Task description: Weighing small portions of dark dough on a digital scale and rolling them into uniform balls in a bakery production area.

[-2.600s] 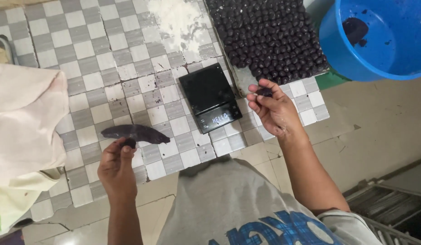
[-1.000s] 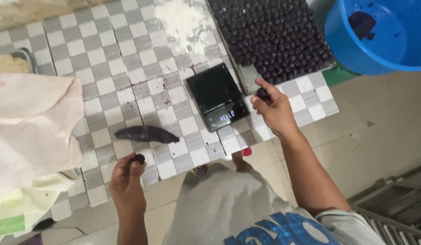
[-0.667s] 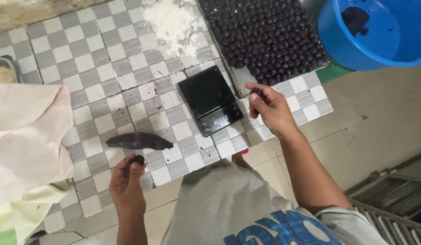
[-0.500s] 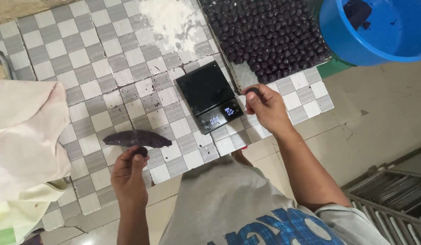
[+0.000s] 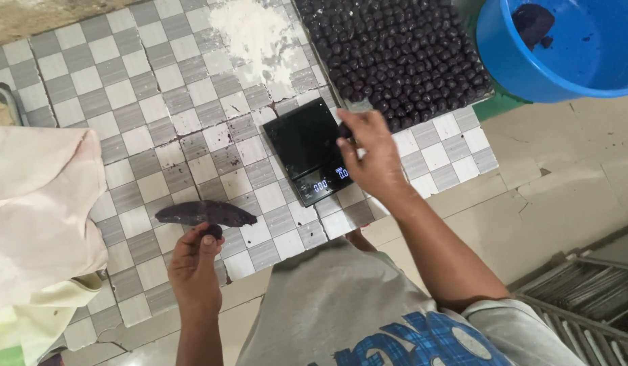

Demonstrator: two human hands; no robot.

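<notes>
A small dark dough ball (image 5: 210, 232) is pinched at the fingertips of the left hand (image 5: 195, 271), low at about 7 o'clock over the checkered bench (image 5: 144, 135). Just above it, touching or nearly so, a long dark dough strip (image 5: 204, 213) is laid flat on the tiles, its long axis running 9 to 3 o'clock, the tapered ends pointing left and right.

The right hand (image 5: 371, 152) is held over the right edge of the black digital scale (image 5: 307, 149), near the centre of the view. A small dark piece (image 5: 344, 130) is gripped between its thumb and fingers, right at the scale's edge; whether the piece touches the platform cannot be told. The scale's display is lit and faces 6 o'clock.

At 1 o'clock, a tray (image 5: 487, 91) is packed with rows of dark round balls (image 5: 395, 47), just beyond the right hand. A blue plastic basin (image 5: 504, 61) is seen at 2 o'clock, off the bench edge, with a dark lump (image 5: 533, 20) inside. A patch of white flour (image 5: 256, 37) is spread on the tiles at 12 o'clock. A pale cloth (image 5: 43, 203) is draped over the bench at 9 o'clock, well apart from the left hand.
</notes>
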